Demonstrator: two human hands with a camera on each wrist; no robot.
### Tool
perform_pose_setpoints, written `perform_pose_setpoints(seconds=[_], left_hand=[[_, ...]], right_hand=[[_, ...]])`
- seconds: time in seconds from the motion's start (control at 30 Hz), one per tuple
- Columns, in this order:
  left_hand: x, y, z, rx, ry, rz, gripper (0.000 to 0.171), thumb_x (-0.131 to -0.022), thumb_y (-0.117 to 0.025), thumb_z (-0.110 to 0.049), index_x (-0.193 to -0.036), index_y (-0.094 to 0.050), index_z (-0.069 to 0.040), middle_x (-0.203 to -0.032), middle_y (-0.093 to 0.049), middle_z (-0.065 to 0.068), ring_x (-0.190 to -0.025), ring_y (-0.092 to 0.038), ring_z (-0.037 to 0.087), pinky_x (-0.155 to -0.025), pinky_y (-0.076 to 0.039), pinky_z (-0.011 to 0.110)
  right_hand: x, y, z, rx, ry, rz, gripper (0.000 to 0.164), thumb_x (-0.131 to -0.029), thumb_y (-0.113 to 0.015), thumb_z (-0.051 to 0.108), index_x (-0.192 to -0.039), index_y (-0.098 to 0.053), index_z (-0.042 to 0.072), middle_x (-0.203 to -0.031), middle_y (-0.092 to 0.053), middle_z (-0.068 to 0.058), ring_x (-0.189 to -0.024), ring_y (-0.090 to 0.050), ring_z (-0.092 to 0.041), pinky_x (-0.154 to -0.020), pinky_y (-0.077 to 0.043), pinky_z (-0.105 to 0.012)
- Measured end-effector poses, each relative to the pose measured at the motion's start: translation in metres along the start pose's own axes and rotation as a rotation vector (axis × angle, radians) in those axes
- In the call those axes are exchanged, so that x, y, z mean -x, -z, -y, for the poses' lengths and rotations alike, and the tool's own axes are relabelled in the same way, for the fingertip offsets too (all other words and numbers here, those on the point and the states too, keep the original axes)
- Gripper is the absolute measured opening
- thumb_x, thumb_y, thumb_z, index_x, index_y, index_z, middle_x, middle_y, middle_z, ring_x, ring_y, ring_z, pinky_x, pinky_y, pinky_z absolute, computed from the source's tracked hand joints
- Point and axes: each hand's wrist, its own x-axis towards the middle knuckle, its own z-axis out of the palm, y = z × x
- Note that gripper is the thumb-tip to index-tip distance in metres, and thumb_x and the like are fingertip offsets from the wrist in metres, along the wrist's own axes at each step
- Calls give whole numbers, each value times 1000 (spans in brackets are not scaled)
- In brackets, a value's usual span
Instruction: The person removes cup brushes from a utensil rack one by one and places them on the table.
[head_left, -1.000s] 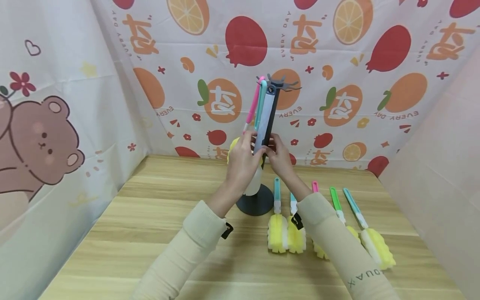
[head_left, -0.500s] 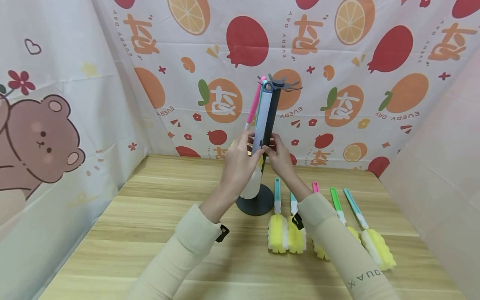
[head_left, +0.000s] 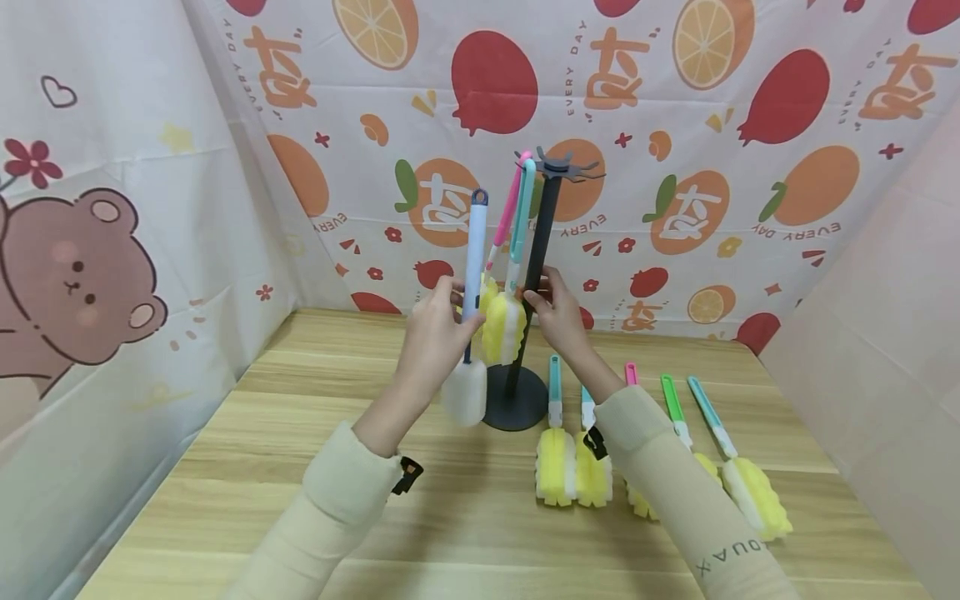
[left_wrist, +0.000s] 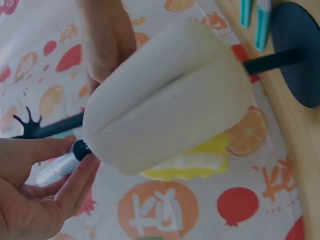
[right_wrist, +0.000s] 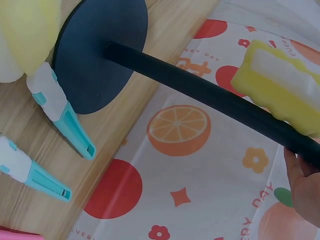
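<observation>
My left hand (head_left: 431,333) pinches a cup brush by its pale blue handle (head_left: 476,250), left of the black stand. The brush stands upright with its white sponge head (head_left: 463,396) down; that head fills the middle of the left wrist view. My right hand (head_left: 558,312) holds the pole (head_left: 543,225) of the stand about halfway up, its fingers partly hidden behind it. From the hooks on the stand's left side hang a teal-handled brush (head_left: 522,208) with a yellow and white sponge and a pink-handled brush (head_left: 507,204) behind it.
The stand's round base (head_left: 517,408) rests on the wooden table (head_left: 315,467). Several yellow sponge brushes (head_left: 555,467) with teal, pink and green handles lie to its right, partly under my right forearm. A fruit-print cloth (head_left: 337,208) hangs behind the table.
My left hand has moved left and down with the white-headed brush, away from the stand's top. The hanging teal-handled brush has come into full view. My right hand stays on the pole.
</observation>
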Motion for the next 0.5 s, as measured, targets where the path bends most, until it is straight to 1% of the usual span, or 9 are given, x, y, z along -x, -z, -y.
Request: perform_pose_setpoints(seconds=[0.1, 0.2, 0.4, 0.5], left_hand=[[-1, 0, 14, -31, 53, 65, 40, -87, -75, -7, -118, -53, 5, -108, -67, 22, -90, -68, 33, -77, -62, 42], [-2, -2, 31, -61, 110, 110, 36, -87, -73, -5, -115, -54, 7, -107, -67, 24, -90, -69, 33, -79, -61, 43], [-4, -5, 63, -135, 220, 185, 32, -86, -71, -3, -112, -55, 10, -97, -68, 25, -83, -68, 32, -69, -60, 36], [-5, -8, 77, -159, 270, 252, 29, -85, -70, -2, -108, -57, 11, -93, -67, 24, -77, -66, 28, -63, -57, 31]], right_hand=[[1, 1, -1, -5, 5, -4, 37, -100, -54, 5, -135, -43, 0, -121, -58, -26, -115, -58, -37, -104, -50, -45], [1, 1, -2, -9, 10, 0, 37, -100, -54, 6, -135, -43, 0, -122, -58, -26, -115, -58, -37, -103, -50, -46], [1, 1, -3, -8, 17, 4, 38, -100, -54, 8, -136, -43, 1, -123, -58, -25, -115, -58, -36, -102, -51, -46], [1, 1, -3, -6, 17, 3, 38, -100, -54, 7, -136, -43, 1, -124, -58, -26, -114, -58, -36, -102, -51, -46]])
